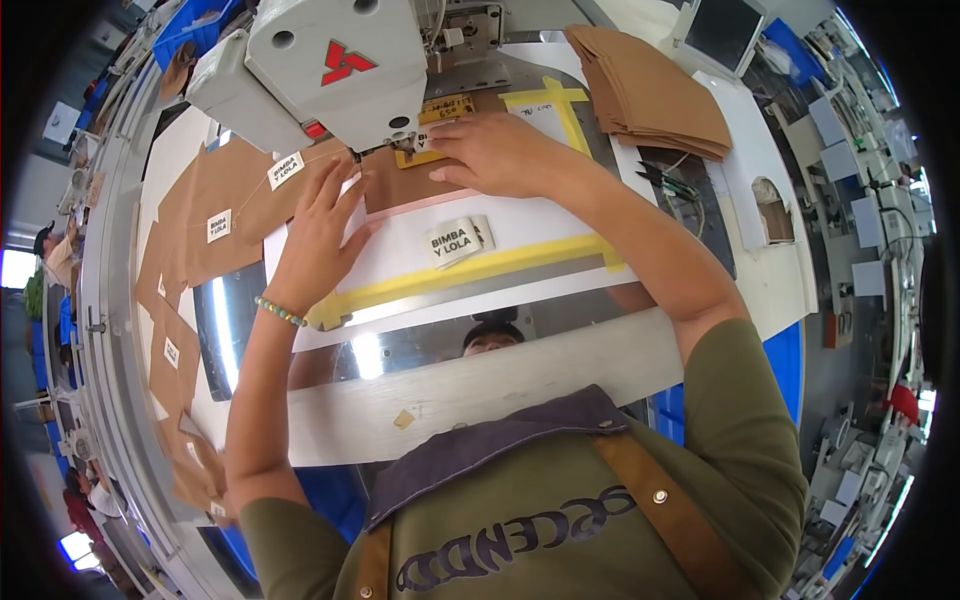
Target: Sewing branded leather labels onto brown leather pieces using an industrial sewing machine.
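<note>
My left hand (322,225) lies with fingers stretched over the edge of a brown fabric piece (250,238), left of the needle area. My right hand (500,157) reaches in from the right, fingers spread, fingertips touching a small white label (424,137) beside the needle. Under that label is a yellow guide plate (420,158) on another brown piece (400,190), partly hidden by my right hand. The white sewing machine head (340,75) stands just above both hands. Nearer me, loose white labels (452,242) lie stacked on a white sheet edged with yellow tape (480,277).
Brown pieces with labels (172,352) trail down the left side, joined by thread. A stack of brown pieces (650,95) is at the back right, beside dark-handled thread snips (668,182) and a screen (718,35). A shiny metal plate (420,350) reflects near the front edge.
</note>
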`<state>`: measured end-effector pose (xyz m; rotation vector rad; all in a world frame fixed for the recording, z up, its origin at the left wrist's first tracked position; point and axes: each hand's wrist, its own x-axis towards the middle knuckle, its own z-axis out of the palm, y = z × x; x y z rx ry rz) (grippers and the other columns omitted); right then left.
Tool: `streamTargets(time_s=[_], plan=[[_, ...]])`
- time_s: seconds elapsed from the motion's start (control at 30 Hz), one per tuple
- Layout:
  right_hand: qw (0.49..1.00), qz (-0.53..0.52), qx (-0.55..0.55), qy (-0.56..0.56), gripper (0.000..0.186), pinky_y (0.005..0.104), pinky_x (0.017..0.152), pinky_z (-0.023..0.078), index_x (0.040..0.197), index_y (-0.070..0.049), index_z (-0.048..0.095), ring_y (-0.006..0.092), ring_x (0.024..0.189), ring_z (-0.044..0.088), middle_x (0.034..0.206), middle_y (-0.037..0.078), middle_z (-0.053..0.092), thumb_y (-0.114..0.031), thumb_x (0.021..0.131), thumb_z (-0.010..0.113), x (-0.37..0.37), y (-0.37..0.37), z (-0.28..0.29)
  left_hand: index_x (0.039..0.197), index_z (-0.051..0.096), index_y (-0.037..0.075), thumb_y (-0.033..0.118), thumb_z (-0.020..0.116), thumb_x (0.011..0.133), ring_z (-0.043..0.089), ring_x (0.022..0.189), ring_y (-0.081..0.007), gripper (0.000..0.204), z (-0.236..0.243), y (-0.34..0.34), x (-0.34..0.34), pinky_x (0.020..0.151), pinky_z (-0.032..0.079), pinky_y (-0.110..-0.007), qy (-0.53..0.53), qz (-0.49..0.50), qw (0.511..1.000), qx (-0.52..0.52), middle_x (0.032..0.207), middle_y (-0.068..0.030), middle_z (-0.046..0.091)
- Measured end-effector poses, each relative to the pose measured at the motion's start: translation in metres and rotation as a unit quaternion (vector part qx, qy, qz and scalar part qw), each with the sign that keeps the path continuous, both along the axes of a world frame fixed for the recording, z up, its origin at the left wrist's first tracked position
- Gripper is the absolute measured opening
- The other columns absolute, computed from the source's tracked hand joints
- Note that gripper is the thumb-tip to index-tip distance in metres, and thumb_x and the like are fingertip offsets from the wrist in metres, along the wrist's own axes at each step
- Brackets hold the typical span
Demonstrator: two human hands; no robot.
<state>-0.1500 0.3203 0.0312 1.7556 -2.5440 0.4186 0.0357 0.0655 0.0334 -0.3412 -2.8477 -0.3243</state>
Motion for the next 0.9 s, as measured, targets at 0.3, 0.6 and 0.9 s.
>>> streamTargets(time_s=[0.3,0.6,0.9], plan=[[0.998,0.021,-0.052,-0.034,0.046,0.0439,0.117,0.049,0.133,0.002,0.073,0.033,0.142,0.057,0.15,0.014,0.066,-0.036,0.11,0.062,-0.016,0.025,-0.008,0.158,0.054,0.006,0.02,0.078,0.099,0.042,0.152,-0.0433,0.066,-0.004,0.012,-0.015,0.127,0.039,-0.051,-0.033,-0.024,0.999,-0.001,0.166,-0.0171,0.049],[0.998,0.031,-0.057,-0.004,0.045,0.0438,0.12,0.046,0.14,-0.002,0.07,0.0315,0.147,0.052,0.156,0.012,0.06,-0.035,0.109,0.065,-0.011,0.025,-0.022,0.158,0.056,0.006,0.023,0.076,0.101,0.049,0.144,-0.0394,0.063,-0.012,0.017,-0.034,0.124,0.041,-0.048,-0.015,-0.047,0.999,0.014,0.163,-0.0147,0.054],[0.992,0.056,-0.102,-0.054,0.045,0.0465,0.122,0.044,0.138,-0.006,0.073,0.032,0.149,0.051,0.159,0.011,0.059,-0.039,0.109,0.064,0.003,0.023,-0.031,0.145,0.069,0.008,0.03,0.076,0.101,0.048,0.146,-0.0376,0.05,-0.019,0.018,-0.045,0.128,0.036,-0.051,-0.047,-0.057,0.996,0.053,0.162,-0.0087,0.057]])
